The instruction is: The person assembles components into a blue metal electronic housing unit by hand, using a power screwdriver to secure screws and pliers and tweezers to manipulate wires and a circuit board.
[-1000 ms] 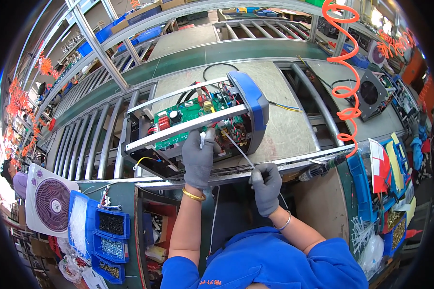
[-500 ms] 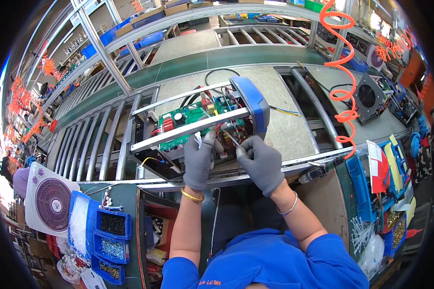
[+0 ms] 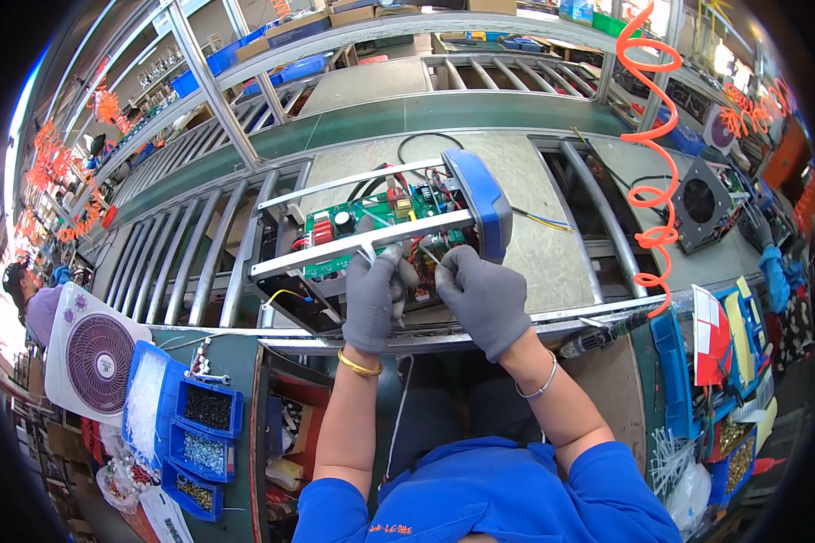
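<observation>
On a grey conveyor pallet (image 3: 552, 244), an open appliance chassis with a green circuit board (image 3: 353, 226) is being wired. The grey-gloved left hand (image 3: 373, 297) and right hand (image 3: 482, 297) are closed, seemingly on thin white wires (image 3: 426, 255); careful seating is needed next.

An opened electrical appliance chassis with a black base, white metal frame rails and a rounded blue plastic end cap (image 3: 482, 204) lies tilted on its side on a grey worktop (image 3: 552, 253), the blue cap pointing right. Inside sits a green circuit board (image 3: 362, 226) carrying a black capacitor, red parts and coloured wires. A white cross rail (image 3: 335, 251) runs diagonally over the board, near its front edge.
</observation>
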`<state>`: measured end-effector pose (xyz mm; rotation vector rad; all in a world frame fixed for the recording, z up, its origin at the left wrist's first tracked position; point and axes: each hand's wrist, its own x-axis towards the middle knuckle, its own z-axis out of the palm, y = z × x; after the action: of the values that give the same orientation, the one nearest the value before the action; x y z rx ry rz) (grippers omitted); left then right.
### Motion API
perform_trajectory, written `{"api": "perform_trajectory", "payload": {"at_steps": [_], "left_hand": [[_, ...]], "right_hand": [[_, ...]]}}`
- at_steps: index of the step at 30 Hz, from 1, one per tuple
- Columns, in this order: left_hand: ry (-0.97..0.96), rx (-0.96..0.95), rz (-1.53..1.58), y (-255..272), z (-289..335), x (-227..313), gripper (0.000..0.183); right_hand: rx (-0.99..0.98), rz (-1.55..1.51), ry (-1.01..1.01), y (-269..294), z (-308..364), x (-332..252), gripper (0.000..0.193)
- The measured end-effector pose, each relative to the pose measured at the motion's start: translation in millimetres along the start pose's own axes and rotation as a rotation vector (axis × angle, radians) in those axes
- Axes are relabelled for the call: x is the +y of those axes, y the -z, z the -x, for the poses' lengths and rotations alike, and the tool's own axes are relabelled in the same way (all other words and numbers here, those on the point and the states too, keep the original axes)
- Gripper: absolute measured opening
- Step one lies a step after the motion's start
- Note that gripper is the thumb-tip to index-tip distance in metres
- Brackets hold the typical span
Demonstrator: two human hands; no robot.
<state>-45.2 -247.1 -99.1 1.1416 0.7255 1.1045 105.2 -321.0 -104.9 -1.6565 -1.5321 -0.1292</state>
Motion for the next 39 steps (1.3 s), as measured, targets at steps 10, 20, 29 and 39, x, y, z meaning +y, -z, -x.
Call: {"api": "perform_trajectory", "payload": {"at_steps": [10, 20, 29, 39], "left_hand": [[-0.177, 0.212, -0.117, -3, 11, -31, 0.028], [0.068, 0.138, -0.156, 7, 34, -8, 0.025], [0.305, -0.067, 0.121, 16, 19, -7, 0.024], [0.249, 0.031, 0.277, 4, 27, -25, 0.024]], "right_hand": [[-0.133, 0.063, 0.035, -5, -21, -2, 0.016], [-0.199, -0.366, -0.09, 5, -6, 0, 0.017], [-0.217, -0.522, -0.127, 2, 5, 1, 0.017], [-0.181, -0.528, -0.155, -15, 8, 5, 0.017]]}}
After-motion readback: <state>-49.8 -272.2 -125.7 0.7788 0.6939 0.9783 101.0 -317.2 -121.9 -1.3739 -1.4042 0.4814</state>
